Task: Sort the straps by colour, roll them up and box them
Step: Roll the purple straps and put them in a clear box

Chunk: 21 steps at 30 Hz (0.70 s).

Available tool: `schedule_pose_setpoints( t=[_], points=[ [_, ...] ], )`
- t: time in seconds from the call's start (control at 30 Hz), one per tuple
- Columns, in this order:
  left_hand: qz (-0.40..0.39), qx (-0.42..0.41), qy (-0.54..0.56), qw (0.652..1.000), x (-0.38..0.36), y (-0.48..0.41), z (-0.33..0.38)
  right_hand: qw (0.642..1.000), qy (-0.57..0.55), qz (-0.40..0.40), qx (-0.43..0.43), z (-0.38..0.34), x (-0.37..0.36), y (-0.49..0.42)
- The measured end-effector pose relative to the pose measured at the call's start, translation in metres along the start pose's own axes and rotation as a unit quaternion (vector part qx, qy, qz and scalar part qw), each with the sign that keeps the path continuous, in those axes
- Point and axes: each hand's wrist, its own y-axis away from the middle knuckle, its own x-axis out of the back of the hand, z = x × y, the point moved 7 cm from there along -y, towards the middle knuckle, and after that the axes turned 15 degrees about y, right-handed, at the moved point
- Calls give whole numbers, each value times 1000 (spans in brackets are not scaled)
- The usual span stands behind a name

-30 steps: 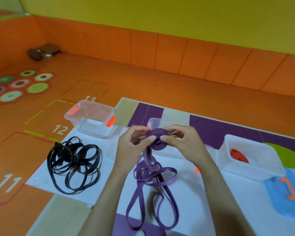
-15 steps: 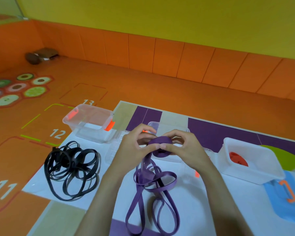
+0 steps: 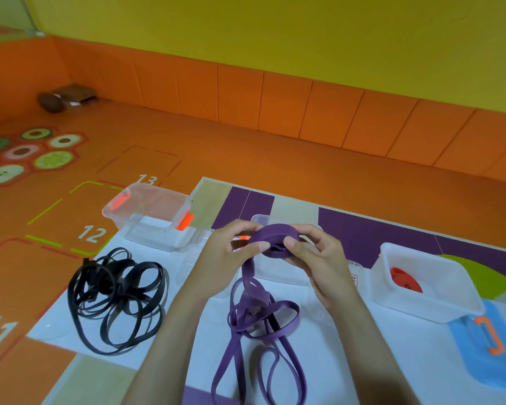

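Note:
I hold a partly wound roll of purple strap above the table, with my left hand pinching its left side and my right hand gripping its right side. The loose rest of the purple strap hangs down from the roll into a tangled pile on the white sheet. A tangle of black straps lies to the left. A clear box stands at the back left. Another clear box sits behind my hands. At the right, a white box holds a rolled red strap.
A clear lid with an orange clip lies at the right on a blue patch. The table ends just beyond the boxes, with orange floor and numbered squares past it. A dark object lies by the far wall.
The purple roll has turned between my fingers and taken up a little more strap. My hands stay at the same spot above the table.

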Motion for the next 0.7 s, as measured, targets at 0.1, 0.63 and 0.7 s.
schedule_pose_setpoints(
  t=[0.1, 0.63, 0.7],
  points=[
    [-30, -43, -72, 996, 0, -1, 3, 984, 167, -23, 53, -12, 11, -5],
    [94, 6, 123, 988, -4, -7, -19, 999, 5, 42, -3, 7, 14, -9],
    [118, 23, 147, 982, -6, -8, -27, 998, -48, 43, -27, 17, 7, -7]
  ],
)
